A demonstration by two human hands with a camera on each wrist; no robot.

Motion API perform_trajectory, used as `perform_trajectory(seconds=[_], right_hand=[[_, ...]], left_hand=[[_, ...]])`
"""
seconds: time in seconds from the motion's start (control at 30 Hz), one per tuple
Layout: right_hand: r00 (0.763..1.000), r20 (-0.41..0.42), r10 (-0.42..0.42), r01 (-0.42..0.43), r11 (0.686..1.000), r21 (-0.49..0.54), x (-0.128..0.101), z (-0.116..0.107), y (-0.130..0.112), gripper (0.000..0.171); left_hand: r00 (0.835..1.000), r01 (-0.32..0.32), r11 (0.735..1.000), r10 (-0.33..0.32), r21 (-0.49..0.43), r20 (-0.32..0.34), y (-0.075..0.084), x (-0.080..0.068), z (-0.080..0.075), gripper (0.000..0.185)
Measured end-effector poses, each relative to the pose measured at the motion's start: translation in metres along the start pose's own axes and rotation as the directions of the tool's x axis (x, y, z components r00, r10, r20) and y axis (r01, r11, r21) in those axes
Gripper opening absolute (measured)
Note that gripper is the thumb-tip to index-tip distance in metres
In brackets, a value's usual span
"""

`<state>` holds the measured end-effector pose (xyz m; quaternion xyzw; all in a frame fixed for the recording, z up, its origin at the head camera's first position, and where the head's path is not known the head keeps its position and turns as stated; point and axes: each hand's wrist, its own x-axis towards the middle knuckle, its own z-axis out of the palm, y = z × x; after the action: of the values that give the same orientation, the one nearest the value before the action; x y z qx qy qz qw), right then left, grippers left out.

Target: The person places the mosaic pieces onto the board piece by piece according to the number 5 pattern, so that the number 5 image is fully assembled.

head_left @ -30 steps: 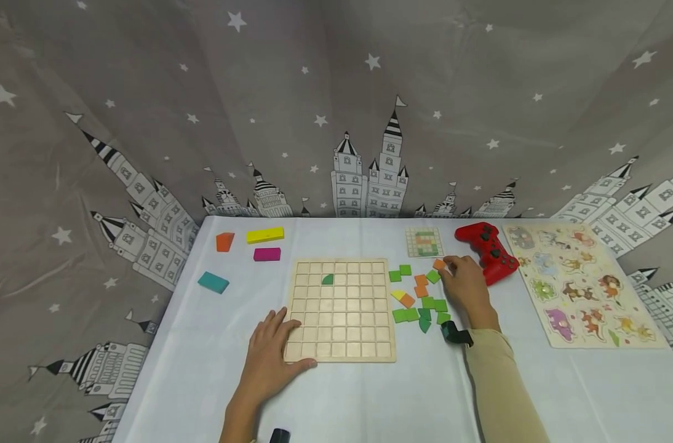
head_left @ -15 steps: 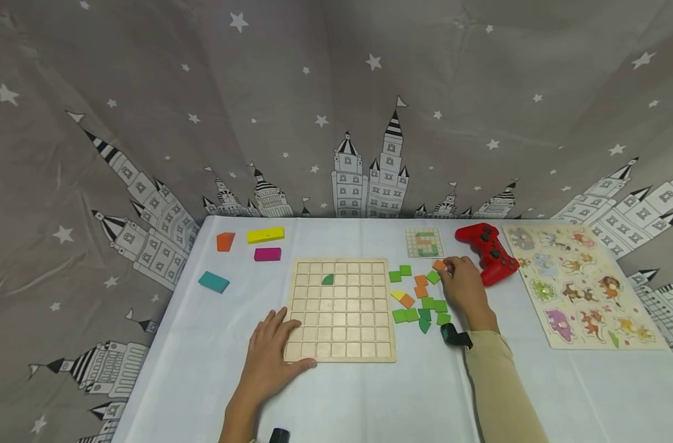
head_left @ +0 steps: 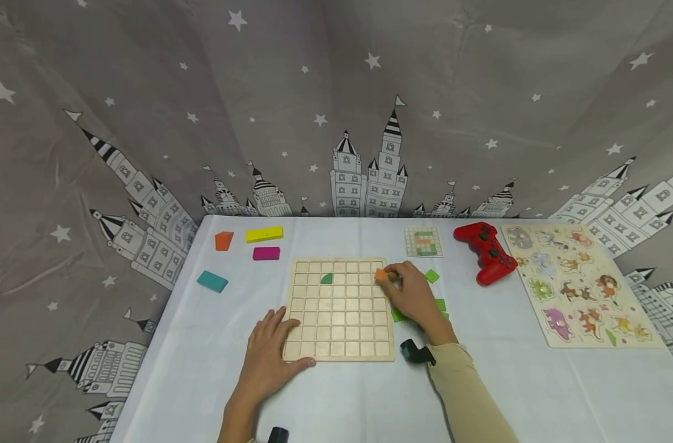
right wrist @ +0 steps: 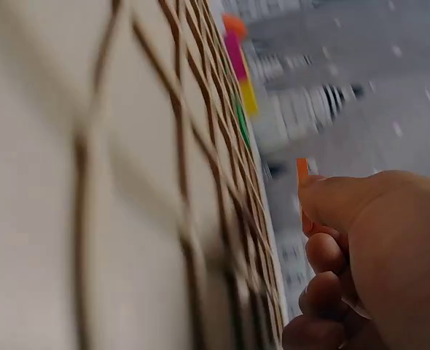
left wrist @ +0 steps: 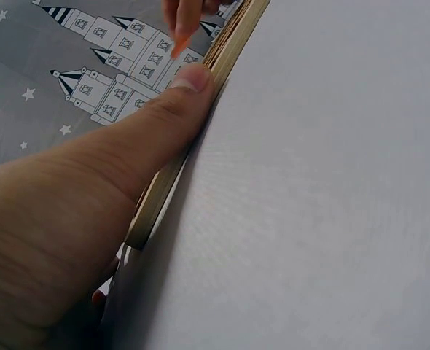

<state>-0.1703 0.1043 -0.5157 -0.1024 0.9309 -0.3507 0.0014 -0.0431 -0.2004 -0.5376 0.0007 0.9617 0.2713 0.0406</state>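
Head view showed a white-clothed table (head_left: 203,369) across the lower half of the frame, and at its centre lay a square pale wooden grid board (head_left: 339,309). Right of it, at the frame's right edge, sat a wooden animal peg puzzle (head_left: 577,289), with a red game controller (head_left: 486,251) just beside it. The left hand (head_left: 270,360) lay flat on the board's lower left corner, fingers relaxed and straight; the left wrist view had the thumb (left wrist: 167,117) pressed against the board's edge. The right hand (head_left: 414,295) pinched a small orange square tile (head_left: 381,275) between its fingertips, over the board's upper right cells. One green quarter-round tile (head_left: 327,279) sat in an upper-left cell.
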Motion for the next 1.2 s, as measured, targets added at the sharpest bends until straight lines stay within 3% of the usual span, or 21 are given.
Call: perform_trajectory(seconds=[0.23, 0.5, 0.7, 1.2], right_hand=[[0.982, 0.137, -0.131, 0.135, 0.991, -0.016, 0.004, 0.046, -0.045, 0.03], [0.965, 0.177, -0.193, 0.211, 0.973, -0.093, 0.007, 0.061, -0.064, 0.029], [0.969, 0.16, -0.189, 0.211, 0.968, -0.138, 0.009, 0.066, -0.066, 0.026], [0.983, 0.137, -0.126, 0.142, 0.984, -0.112, 0.009, 0.072, -0.072, 0.023]], left_hand=[[1.0, -0.005, 1.0, 0.005, -0.006, 0.005, 0.002, 0.002, 0.0, 0.086], [1.0, -0.013, 1.0, 0.013, 0.004, 0.0, 0.001, 0.0, 0.001, 0.086], [1.0, -0.019, 1.0, 0.019, 0.008, -0.007, 0.0, 0.0, 0.001, 0.086], [0.998, -0.044, 0.999, 0.045, 0.017, -0.035, -0.002, -0.002, -0.001, 0.086]])
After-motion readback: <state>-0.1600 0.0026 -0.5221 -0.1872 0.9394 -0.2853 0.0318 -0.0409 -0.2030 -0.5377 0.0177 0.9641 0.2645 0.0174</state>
